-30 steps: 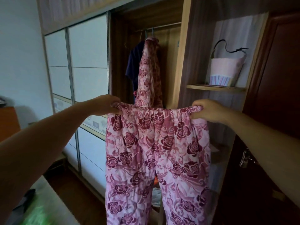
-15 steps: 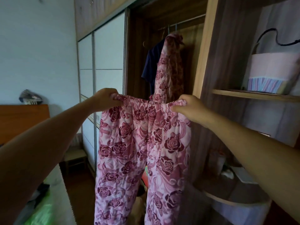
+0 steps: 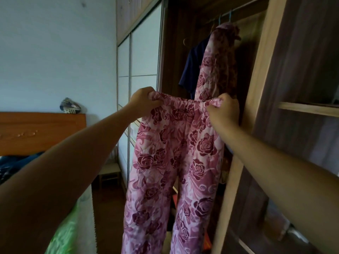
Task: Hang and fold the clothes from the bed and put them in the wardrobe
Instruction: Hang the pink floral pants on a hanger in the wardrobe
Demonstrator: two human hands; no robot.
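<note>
left grip (image 3: 145, 99): raised, clenched | right grip (image 3: 224, 110): raised, clenched

We see the wardrobe (image 3: 183, 52) opening crowded by a hanging floral jacket (image 3: 214, 66) and navy shirt (image 3: 192, 70); open space left.

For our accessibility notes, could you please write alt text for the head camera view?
The left hand and right hand hold pink rose-print trousers up by the waistband before an open wardrobe, where a matching floral garment and a navy shirt hang.

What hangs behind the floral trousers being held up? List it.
Behind the trousers hang a matching floral top and a navy shirt. The top's lower part and the wardrobe bottom are mostly covered.
</note>
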